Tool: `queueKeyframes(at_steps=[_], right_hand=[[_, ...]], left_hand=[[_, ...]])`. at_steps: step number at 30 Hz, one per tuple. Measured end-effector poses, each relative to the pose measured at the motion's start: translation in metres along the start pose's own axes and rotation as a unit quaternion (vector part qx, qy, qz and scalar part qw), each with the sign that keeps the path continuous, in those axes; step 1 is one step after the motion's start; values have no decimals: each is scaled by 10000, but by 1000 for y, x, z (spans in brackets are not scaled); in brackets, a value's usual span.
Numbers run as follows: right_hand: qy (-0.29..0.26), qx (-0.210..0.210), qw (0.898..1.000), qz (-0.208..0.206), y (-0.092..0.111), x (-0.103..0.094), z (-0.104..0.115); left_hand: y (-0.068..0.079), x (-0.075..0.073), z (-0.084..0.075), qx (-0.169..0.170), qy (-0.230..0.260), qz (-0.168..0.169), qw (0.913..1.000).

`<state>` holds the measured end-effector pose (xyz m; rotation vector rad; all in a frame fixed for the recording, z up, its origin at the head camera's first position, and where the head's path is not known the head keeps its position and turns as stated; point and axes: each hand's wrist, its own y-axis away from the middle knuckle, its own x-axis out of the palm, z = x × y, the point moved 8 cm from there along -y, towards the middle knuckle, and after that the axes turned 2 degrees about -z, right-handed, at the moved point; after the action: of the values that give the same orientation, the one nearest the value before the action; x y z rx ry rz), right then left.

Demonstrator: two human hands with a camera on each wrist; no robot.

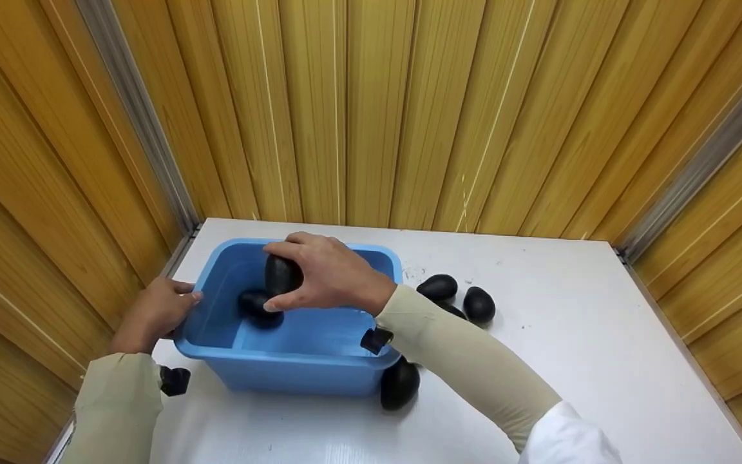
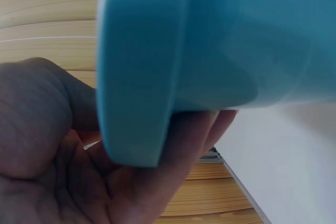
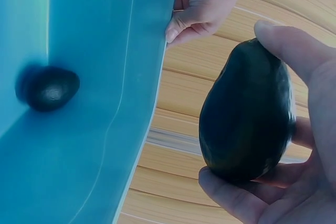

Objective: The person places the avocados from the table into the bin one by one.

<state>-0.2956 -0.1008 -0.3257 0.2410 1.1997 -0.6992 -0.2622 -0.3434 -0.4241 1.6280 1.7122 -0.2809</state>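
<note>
My right hand (image 1: 332, 270) holds a dark avocado (image 1: 281, 276) over a blue plastic tub (image 1: 300, 372). In the right wrist view, the thumb and fingertips grip this avocado (image 3: 247, 114) at its two ends. One more avocado (image 3: 52, 88) lies on the tub's bottom, partly behind the held one in the head view. My left hand (image 1: 160, 309) grips the tub's left rim, thumb on top. Seen from the left wrist, its fingers (image 2: 184, 140) curl under the rim (image 2: 139, 77).
To the right of the tub, several avocados lie on the white table (image 1: 577, 309), among them one avocado (image 1: 479, 305) beside the right forearm. Another avocado (image 1: 400, 385) rests against the tub's front right corner. Wood-look panel walls (image 1: 377, 116) stand behind and at both sides.
</note>
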Motion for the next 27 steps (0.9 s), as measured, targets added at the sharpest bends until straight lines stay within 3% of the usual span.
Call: queueKeyframes(at_steps=[18, 27], right_hand=[[70, 416, 9979, 502, -20, 18, 6], [18, 352, 9988, 329, -24, 18, 12]], left_hand=[[2, 1, 0, -15, -3, 18, 10000], [1, 1, 1, -3, -33, 42, 10000]])
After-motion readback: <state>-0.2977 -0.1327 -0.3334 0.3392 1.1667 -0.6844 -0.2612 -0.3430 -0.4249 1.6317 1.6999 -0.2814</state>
